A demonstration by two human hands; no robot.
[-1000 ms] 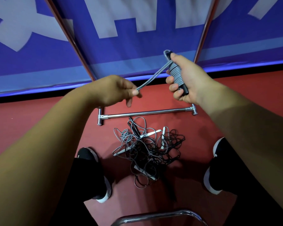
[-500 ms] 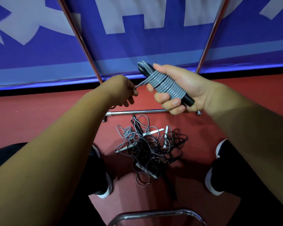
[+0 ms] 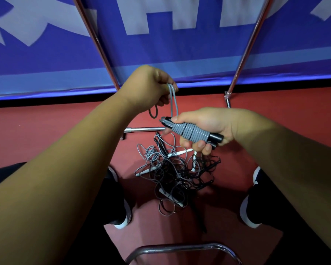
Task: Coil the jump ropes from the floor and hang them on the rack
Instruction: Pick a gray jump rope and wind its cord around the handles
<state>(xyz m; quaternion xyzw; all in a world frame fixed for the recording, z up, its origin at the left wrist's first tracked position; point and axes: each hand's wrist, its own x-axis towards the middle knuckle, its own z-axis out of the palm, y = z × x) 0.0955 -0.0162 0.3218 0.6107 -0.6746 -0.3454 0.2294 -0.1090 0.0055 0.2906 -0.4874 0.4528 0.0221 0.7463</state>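
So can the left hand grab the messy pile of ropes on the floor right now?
Probably not yet. The left hand is shut on the grey rope's loop, held up well above the tangled pile. Nothing blocks the way down, but it would need to let go first.

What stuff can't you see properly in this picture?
Head view only:
- Top of the rack: its poles run off the upper edge, so any hanging bar is unseen.
- Rope pile on the floor: too tangled to count the ropes.
- Wrapped rope's handles: mostly hidden by the right hand and grey coils.
- Loop end: tucked inside the left hand.
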